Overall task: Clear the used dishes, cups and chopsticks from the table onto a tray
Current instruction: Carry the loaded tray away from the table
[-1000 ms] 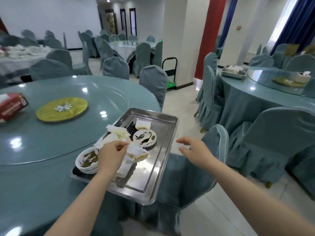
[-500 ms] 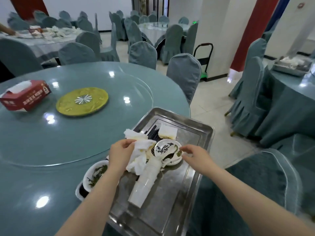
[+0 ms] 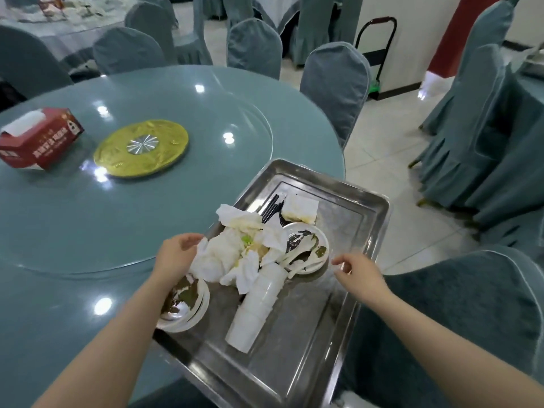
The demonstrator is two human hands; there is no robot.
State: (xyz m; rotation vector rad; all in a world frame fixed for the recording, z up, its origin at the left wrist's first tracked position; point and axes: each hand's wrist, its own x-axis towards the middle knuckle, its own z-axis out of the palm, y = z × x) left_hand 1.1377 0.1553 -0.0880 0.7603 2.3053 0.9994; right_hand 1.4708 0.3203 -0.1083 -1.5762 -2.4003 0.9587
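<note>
Over on the far left a red tissue box [image 3: 39,138] sits on the round table [image 3: 73,225], and just right of it lies the gold disc [image 3: 141,147] at the middle of the glass turntable [image 3: 206,119]. Nearer me, the steel tray [image 3: 362,219] rests on the table's edge, its right part hanging out over the chair [image 3: 459,313] beside it. At the tray's left corner is a stack of white bowls [image 3: 188,301] with dark green leftovers, partly under the person's left forearm. The left hand [image 3: 176,253] sits at the left edge of the crumpled napkins [image 3: 235,254], fingers loosely curved and just touching the paper; whether it actually grips any I cannot tell. Behind the napkins, black chopsticks [image 3: 272,207] lie beside a folded napkin [image 3: 300,209]. A stack of white cups [image 3: 259,304] lies on its side in the middle of the tray, with a small plate [image 3: 307,248] carrying white spoons just beyond it. The right hand [image 3: 357,273] hovers just right of that plate, fingers relaxed and spread, holding nothing
</note>
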